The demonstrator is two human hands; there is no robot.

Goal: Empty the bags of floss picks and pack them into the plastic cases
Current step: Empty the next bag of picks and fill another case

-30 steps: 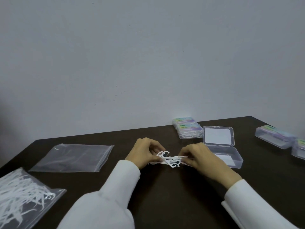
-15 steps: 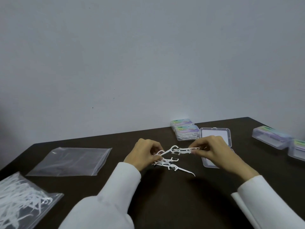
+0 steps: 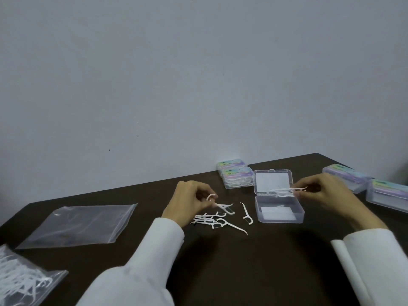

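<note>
From the head view, the job looks partly done. On the dark tabletop (image 3: 242, 272) an open clear case (image 3: 279, 212) sits in front of the right hand (image 3: 326, 193), its lid tipped back toward the wall. Its tray looks nearly bare; only a pale patch shows at the bottom, and I cannot tell whether any picks lie inside yet. The right hand's fingers (image 3: 303, 191) are curled, pinching a small bundle of floss picks (image 3: 287, 191) held just over the hinge of the case, seemingly about to go in.

The left hand (image 3: 189, 197) grips one or two picks (image 3: 220, 204) between curled fingers, above a loose heap of picks (image 3: 212, 220) lying on the tabletop. A single pick (image 3: 246, 213) lies apart between the heap and the case.

Behind the open case stand two closed cases (image 3: 236, 176), stacked, with white picks visible through the lower one, so those seem filled. Two more closed cases (image 3: 371, 188) sit at the far right; what they contain is too blurred to tell.

At the left a flat clear bag (image 3: 77, 226) lies emptied. At the lower left corner another bag (image 3: 24, 281) is full of picks. So, by my reckoning, the loose heap must go into the open case, that case must be closed, and at least one full bag remains to be emptied.
</note>
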